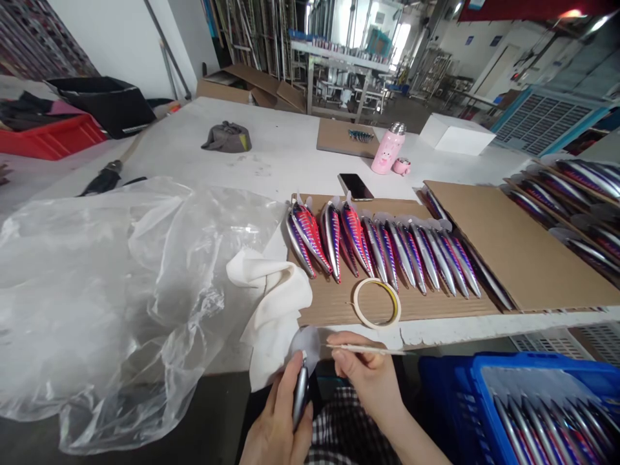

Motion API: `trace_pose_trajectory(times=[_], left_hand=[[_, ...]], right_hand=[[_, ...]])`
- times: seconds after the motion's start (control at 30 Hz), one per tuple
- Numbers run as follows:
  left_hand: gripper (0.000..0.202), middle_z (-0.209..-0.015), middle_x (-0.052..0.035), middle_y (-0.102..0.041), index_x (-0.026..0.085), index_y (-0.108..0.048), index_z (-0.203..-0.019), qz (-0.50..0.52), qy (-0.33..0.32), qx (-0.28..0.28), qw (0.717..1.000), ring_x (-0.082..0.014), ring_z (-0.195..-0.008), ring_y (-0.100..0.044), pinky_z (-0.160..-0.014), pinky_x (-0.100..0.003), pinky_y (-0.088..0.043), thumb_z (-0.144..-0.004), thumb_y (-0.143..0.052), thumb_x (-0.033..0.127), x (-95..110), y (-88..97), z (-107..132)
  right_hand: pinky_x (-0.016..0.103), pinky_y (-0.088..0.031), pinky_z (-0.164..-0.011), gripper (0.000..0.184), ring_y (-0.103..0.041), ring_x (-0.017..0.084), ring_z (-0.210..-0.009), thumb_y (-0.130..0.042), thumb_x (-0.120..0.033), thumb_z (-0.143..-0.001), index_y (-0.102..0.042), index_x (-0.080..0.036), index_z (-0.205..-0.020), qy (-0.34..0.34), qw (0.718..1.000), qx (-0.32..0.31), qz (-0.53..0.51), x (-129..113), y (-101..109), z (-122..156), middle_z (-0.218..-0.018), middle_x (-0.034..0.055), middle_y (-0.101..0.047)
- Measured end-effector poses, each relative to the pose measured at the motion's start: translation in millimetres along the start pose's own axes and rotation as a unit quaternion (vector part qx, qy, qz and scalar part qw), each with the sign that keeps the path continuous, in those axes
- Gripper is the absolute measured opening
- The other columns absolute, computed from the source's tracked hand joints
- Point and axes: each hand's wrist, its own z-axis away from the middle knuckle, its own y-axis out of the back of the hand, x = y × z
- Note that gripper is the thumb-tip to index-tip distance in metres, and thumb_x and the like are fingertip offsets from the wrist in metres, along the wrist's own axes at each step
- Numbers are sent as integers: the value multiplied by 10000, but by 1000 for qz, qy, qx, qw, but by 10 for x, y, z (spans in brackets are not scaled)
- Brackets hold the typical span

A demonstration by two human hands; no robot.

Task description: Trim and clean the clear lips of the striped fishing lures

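Observation:
My left hand (278, 420) is closed around a silver fishing lure (301, 392), whose clear round lip (306, 345) points away from me. Just to its right, my right hand (368, 371) pinches a thin pale stick (368, 349), its tip close to the lip; whether they touch I cannot tell. A crumpled white cloth (278, 297) hangs over the table edge beside the lure. Beyond my hands, a row of purple, red and silver lures (416, 255) lies on a cardboard sheet (334, 310), with a roll of masking tape (356, 303) at its near edge.
Clear plastic sheeting (111, 290) covers the table's left side. A blue crate (453, 394) with more lures stands at lower right. Farther back are a phone (356, 186), a pink bottle (387, 150), a grey cap (227, 137) and a white box (456, 134). Stacked lures (576, 200) lie far right.

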Motion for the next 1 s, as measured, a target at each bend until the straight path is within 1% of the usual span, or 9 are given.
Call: trace_pose_trajectory(times=[0.07,0.2,0.3,0.37,0.47,0.53,0.63,0.8,1.0], left_hand=[[466,-1335,-172,-568,173,-348,-1408,-5,0,-1,1000,-277,-1200,-580,-894,-396,-545,-943,-316,194,15,12,-4],[463,-1330,-160,-572,187,-340,-1406,-6,-8,-5,1000,-262,-1215,-570,-917,-389,-537,-944,-311,176,34,30,-12],[457,-1317,-150,-586,199,-353,-1400,-2,-8,-4,1000,-256,-1192,-590,-909,-377,-545,-945,-317,176,26,24,-10],[468,-1318,-144,-591,205,-347,-1408,3,-3,-1,1000,-257,-1183,-598,-902,-374,-551,-940,-339,179,15,19,-5],[541,-1340,-136,-583,192,-304,-1444,15,7,17,1000,-265,-1200,-584,-932,-378,-539,-913,-403,164,1,21,3],[574,-1352,-128,-578,184,-299,-1453,23,12,28,999,-270,-1201,-583,-937,-373,-534,-896,-432,154,-5,27,6],[523,-1325,-110,-599,204,-359,-1427,23,10,23,999,-264,-1169,-608,-881,-340,-558,-908,-417,175,-18,25,6],[455,-1277,-112,-603,237,-403,-1392,16,-13,4,1000,-233,-1114,-643,-808,-296,-569,-943,-337,196,-58,-12,1],[460,-1280,-106,-607,231,-389,-1397,24,-15,7,1000,-235,-1146,-623,-854,-310,-555,-942,-330,194,-72,-25,-2]], right_hand=[[236,-485,-520,195,-562,137,-528,-658,-385,-811,-692,-195,-842,1,1000,-11,-3,-11,43,-14,-578,-20,-617],[270,-520,-686,227,-629,175,-754,-646,-417,-834,-667,-207,-917,25,996,-81,12,-90,144,-21,-819,36,-687],[265,-526,-671,256,-634,161,-720,-569,-421,-897,-649,-212,-1021,15,992,-129,6,-139,176,-38,-809,30,-686],[271,-535,-679,252,-650,167,-719,-589,-420,-886,-680,-206,-983,11,991,-132,6,-149,168,-58,-796,32,-696],[294,-538,-730,215,-667,195,-787,-621,-386,-856,-712,-191,-850,32,992,-113,34,-142,121,-79,-814,47,-705],[282,-534,-694,160,-662,189,-755,-612,-316,-841,-702,-184,-832,34,994,-89,56,-140,80,-80,-799,43,-701],[250,-512,-608,97,-631,162,-651,-592,-204,-790,-683,-173,-781,22,992,-59,108,-159,26,-69,-721,23,-684],[214,-439,-509,116,-576,135,-579,-562,-193,-792,-662,-164,-740,30,983,-86,157,-187,-5,-63,-666,10,-645],[230,-452,-557,131,-602,154,-621,-553,-201,-812,-674,-166,-778,51,973,-116,193,-198,17,-81,-702,21,-660]])
